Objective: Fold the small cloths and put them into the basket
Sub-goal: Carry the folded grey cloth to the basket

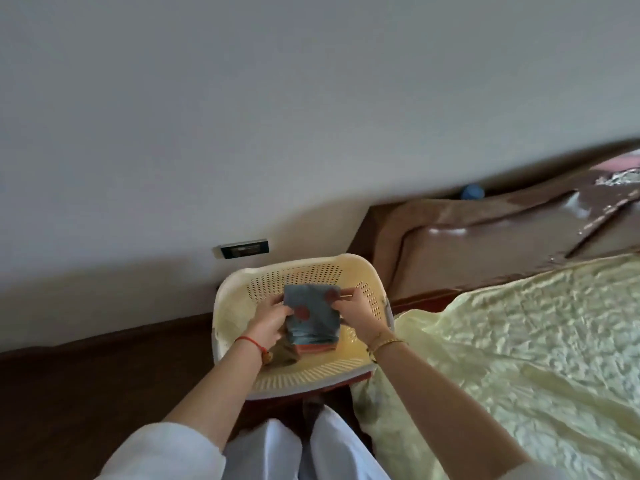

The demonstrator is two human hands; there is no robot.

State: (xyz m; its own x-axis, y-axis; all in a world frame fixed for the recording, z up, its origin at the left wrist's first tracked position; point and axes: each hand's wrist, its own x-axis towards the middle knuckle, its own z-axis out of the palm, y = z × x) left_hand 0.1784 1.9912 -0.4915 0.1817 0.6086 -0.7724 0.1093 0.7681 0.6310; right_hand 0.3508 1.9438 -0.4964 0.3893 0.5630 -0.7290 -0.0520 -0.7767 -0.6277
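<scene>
Cream-yellow plastic basket [367,292], perforated walls, sits at centre on the dark wooden floor [86,382], just left of the bed. Inside it, a folded blue-grey cloth [311,308] with reddish round spots, held over a small stack of folded cloths [313,342] lying toward the near side of the basket floor; the stack's lower layers show a red-orange edge. Whether the held cloth rests on the stack or sits just above it, cannot tell. Left hand [268,322]: grip clamped on the cloth's left edge, thumb on top, fingers curled under. Right hand [356,311]: grip clamped on the cloth's right edge, fingers pointing left along its far corner. Red string bracelet [251,342] on the left wrist, gold-coloured bracelet [386,344] on the right. Both forearms bare, reaching from the near edge; a white sleeve [166,452] at the near left. White trousers [311,452] visible below the basket. Pale yellow quilted bedspread [519,358] covers the bed at right. Brown wooden headboard [467,244], glossy, at far right, against the plain pale wall [242,98]. Dark wall socket plate [242,126] low on the wall, beyond the basket. Small blue rounded object [471,192] behind the headboard top, too blurred to identify.
</scene>
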